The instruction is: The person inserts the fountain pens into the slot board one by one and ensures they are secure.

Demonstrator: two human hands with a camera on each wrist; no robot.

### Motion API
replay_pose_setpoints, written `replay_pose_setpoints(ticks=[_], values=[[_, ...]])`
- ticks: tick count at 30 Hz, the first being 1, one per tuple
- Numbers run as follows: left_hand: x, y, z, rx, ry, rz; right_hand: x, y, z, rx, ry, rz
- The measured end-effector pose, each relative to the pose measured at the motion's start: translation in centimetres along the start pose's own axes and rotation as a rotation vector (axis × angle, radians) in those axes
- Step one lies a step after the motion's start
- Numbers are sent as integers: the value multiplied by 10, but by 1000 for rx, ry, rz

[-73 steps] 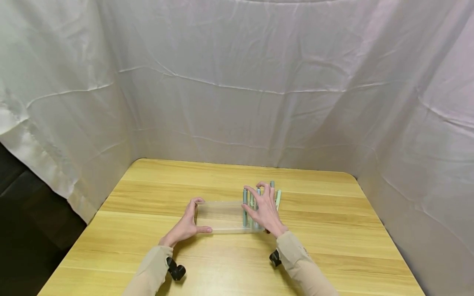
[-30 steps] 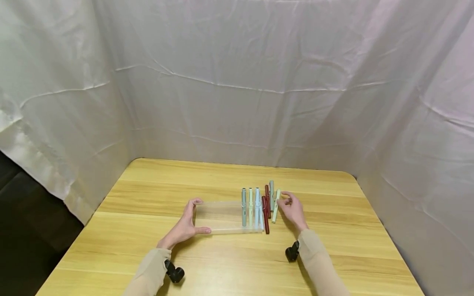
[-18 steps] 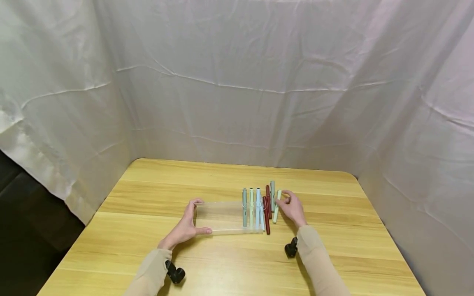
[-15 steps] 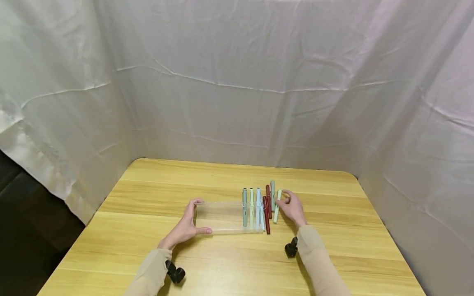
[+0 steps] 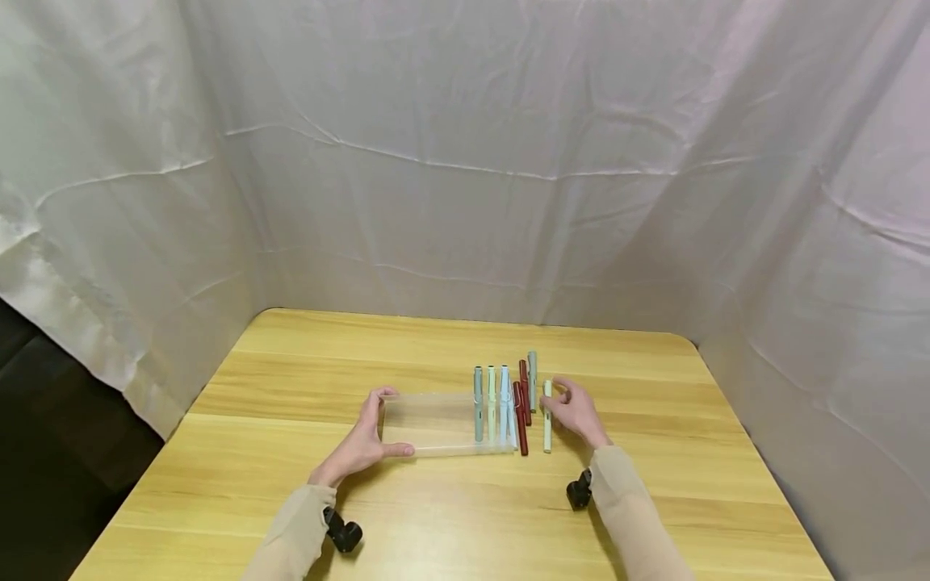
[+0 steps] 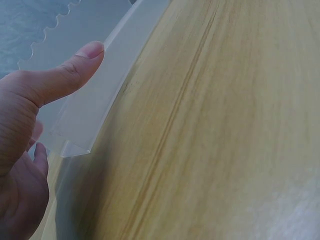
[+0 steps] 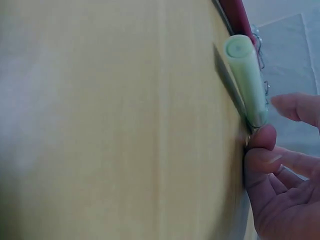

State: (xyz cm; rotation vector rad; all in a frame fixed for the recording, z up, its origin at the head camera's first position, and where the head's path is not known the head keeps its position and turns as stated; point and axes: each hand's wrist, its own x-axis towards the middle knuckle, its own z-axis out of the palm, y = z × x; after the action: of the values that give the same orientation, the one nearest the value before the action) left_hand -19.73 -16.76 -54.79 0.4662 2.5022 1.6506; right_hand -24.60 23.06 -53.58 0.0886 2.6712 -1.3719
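My left hand point(image 5: 359, 440) grips the left end of a clear plastic pen rack point(image 5: 436, 428), thumb along its front edge and fingers at the back. The left wrist view shows the rack's wavy, notched edge point(image 6: 45, 30) beyond the thumb. Across the rack's right part lie a grey-teal pen point(image 5: 478, 403), a pale green pen point(image 5: 492, 407) and light blue pens point(image 5: 504, 403). Right of these, my right hand point(image 5: 577, 413) pinches another light green pen point(image 5: 547, 432) between thumb and fingers. In the right wrist view this pen point(image 7: 247, 82) points its end at the camera.
Two dark red pens point(image 5: 521, 420) and a grey-green pen point(image 5: 533, 379) lie between the rack and my right hand. The wooden table point(image 5: 450, 516) ends at pale curtains point(image 5: 465, 242) behind and at the sides.
My right hand has left the pens on the rack for the light green pen at right. That pen has since straightened and come nearer the front, apart from the grey-green one. The left hand stays put.
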Motion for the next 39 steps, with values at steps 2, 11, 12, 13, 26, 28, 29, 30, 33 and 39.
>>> replay_pose_setpoints(ticks=[2, 11, 12, 13, 26, 28, 29, 30, 33, 39], values=[[0, 1, 0, -3, -1, 0, 3, 0, 1, -19, 1, -1], [0, 2, -1, 1, 0, 11, 4, -4, 2, -93, 1, 16], [1, 2, -1, -1, 2, 12, 4, -4, 2, -100, -3, 15], [1, 2, -1, -3, 4, 14, 4, -5, 2, -109, -2, 14], [0, 0, 0, -8, 4, 45, 2, -6, 2, -156, 22, -12], [0, 1, 0, -15, 4, 24, 2, -6, 2, -148, 23, -17], [0, 2, -1, -19, 4, 16, 2, -6, 1, -140, 22, -18], [0, 2, -1, -21, 5, 13, 1, -6, 1, -129, 20, -16], [-1, 3, -1, -22, 2, 8, 1, -5, 1, -100, 11, -3], [0, 3, -1, -20, 4, 18, -2, -4, 0, -77, 6, -1]])
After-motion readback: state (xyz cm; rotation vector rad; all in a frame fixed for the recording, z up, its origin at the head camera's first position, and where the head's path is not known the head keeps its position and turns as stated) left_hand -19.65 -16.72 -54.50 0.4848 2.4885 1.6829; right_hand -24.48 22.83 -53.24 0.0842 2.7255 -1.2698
